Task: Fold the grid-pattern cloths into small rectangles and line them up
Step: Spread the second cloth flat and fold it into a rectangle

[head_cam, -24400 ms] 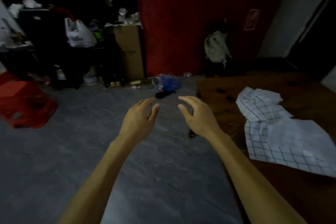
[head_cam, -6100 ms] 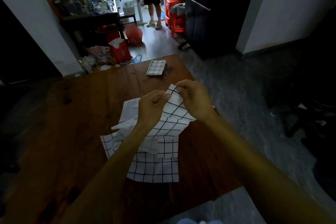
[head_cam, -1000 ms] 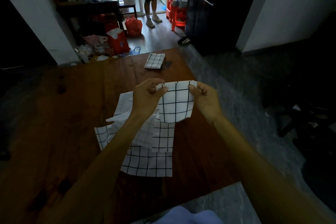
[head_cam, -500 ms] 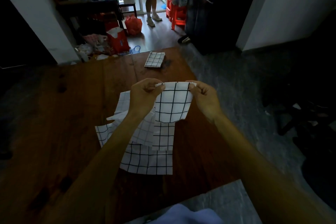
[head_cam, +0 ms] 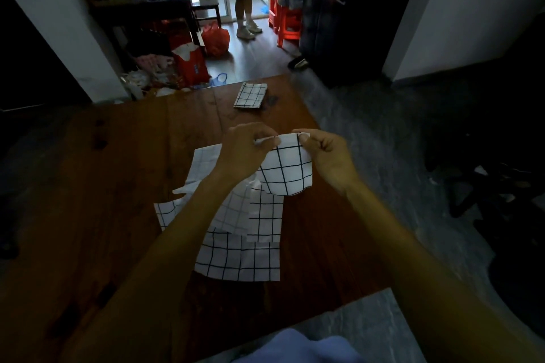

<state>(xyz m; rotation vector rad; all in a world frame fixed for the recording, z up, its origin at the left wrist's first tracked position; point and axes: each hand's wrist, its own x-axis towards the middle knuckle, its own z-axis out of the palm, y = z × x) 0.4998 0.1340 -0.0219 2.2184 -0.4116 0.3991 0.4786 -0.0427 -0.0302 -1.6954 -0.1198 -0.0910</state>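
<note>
White gridded cloth (head_cam: 285, 169) hangs above the table (head_cam: 112, 186), its top corners pinched by the left hand (head_cam: 246, 152) and right hand (head_cam: 326, 156). Unfolded cloths (head_cam: 236, 233) lie beneath; one folded rectangle (head_cam: 250, 95) lies far off. Uneven pinches could skew the fold.

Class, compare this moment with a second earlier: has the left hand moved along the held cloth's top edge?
Yes. The left hand has slid rightward along the held cloth, closer to the right hand, judged against the spread cloths on the table.
</note>
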